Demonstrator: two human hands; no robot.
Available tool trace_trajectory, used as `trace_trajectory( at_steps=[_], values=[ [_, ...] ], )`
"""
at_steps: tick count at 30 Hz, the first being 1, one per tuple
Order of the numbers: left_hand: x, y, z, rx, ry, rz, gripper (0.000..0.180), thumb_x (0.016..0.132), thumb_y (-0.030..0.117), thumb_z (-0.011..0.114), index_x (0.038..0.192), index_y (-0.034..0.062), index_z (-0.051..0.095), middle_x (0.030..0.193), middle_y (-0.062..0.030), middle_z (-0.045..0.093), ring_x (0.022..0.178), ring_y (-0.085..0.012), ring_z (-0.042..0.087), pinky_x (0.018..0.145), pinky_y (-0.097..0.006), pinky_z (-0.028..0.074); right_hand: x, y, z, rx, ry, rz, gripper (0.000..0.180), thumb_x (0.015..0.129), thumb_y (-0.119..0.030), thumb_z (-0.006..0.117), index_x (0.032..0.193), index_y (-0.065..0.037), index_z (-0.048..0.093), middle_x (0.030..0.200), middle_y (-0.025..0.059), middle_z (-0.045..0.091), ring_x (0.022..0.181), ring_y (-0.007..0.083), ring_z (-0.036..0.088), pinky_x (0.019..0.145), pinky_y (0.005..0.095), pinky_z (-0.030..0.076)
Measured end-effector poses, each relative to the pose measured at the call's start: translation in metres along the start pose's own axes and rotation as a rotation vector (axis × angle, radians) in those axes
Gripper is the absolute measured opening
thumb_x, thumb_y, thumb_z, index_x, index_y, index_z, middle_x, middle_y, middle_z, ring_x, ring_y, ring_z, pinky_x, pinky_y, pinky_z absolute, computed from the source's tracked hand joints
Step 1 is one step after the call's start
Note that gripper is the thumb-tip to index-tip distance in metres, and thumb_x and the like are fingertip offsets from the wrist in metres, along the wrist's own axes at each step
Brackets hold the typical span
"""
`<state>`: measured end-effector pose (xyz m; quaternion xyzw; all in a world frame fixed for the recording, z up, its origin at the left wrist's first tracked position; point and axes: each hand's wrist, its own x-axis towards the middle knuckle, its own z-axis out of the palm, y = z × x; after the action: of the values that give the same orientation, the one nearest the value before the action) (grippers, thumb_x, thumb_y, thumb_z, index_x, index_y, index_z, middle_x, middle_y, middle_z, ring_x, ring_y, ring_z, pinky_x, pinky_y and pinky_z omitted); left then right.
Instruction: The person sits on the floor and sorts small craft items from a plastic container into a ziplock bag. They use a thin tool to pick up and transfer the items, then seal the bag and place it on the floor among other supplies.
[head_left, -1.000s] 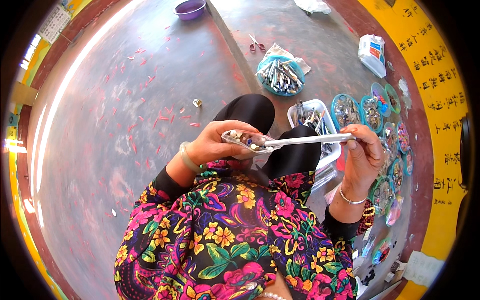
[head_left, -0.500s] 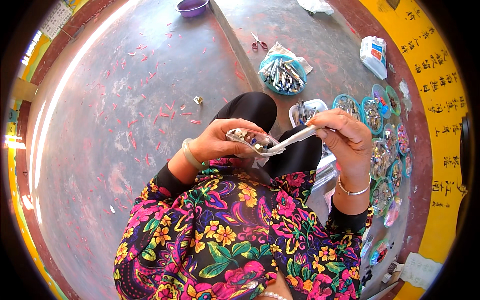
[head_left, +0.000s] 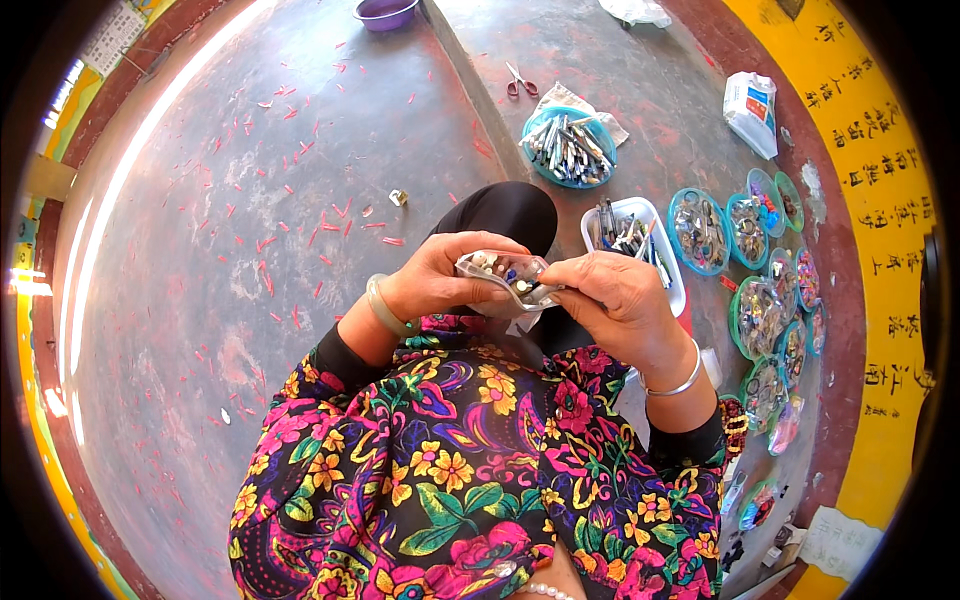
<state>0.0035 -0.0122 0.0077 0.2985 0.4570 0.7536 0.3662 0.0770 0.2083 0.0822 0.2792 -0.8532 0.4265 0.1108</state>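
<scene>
Left fingers: curled closed around a small clear packet [head_left: 500,275] of beads and tiny parts, held by the left hand [head_left: 440,280] just above the lap.
Right fingers: pinched shut on a slim pale tool at the packet's right end; the right hand [head_left: 610,300] was touching the packet. The tool's tip was hidden, so what it was doing could not be told.
Packet: partly filled; judged to be mid-way, not yet set down.
Done: a row of round blue-rimmed trays [head_left: 760,300] at the right, already holding sorted small pieces.
Left: a white tub [head_left: 640,235] and a blue bowl [head_left: 568,148] of metal bits, both well stocked.
Floor: red scraps [head_left: 300,200] scattered; scissors [head_left: 519,82] lying apart.
</scene>
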Motion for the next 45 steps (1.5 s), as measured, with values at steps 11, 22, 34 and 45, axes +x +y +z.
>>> trace_trajectory(
  at_steps=[11,22,34,45],
  values=[
    [-0.001,-0.005,-0.003,-0.036,0.033,0.015,0.042,0.080,-0.001,0.067,0.121,-0.0012,0.053,0.117,-0.0104,0.061,0.108,-0.0163,0.056,0.094,-0.031,0.045,-0.006,-0.010,-0.002,0.244,0.117,0.220,0.019,0.073,0.004,0.069,0.091,0.000,0.063,0.081,0.0129,0.064,0.069,0.0221,0.063,0.062,0.0289,0.050],
    [0.001,-0.006,-0.003,-0.007,0.060,0.014,0.044,0.079,-0.004,0.065,0.121,-0.0051,0.051,0.118,-0.0181,0.059,0.109,-0.0235,0.058,0.095,-0.037,0.046,-0.009,0.000,0.010,0.159,0.127,0.149,0.020,0.074,0.006,0.067,0.093,0.001,0.062,0.085,0.0119,0.065,0.070,0.0193,0.061,0.064,0.0274,0.049],
    [0.001,-0.001,-0.003,-0.011,0.088,-0.040,0.044,0.078,-0.002,0.065,0.121,-0.0034,0.053,0.116,-0.0119,0.061,0.106,-0.0174,0.057,0.094,-0.032,0.045,0.008,-0.004,0.003,0.017,0.026,0.070,0.014,0.075,0.002,0.064,0.089,-0.003,0.060,0.077,0.0120,0.062,0.069,0.0265,0.061,0.061,0.0308,0.048],
    [0.003,-0.002,-0.003,0.048,0.121,0.005,0.045,0.080,0.001,0.066,0.122,-0.0014,0.053,0.118,-0.0094,0.060,0.108,-0.0153,0.055,0.095,-0.031,0.044,0.001,0.000,0.025,0.141,0.363,0.493,0.013,0.076,-0.003,0.067,0.085,-0.001,0.057,0.068,0.0083,0.063,0.057,0.0096,0.060,0.053,0.0248,0.048]
  ],
)
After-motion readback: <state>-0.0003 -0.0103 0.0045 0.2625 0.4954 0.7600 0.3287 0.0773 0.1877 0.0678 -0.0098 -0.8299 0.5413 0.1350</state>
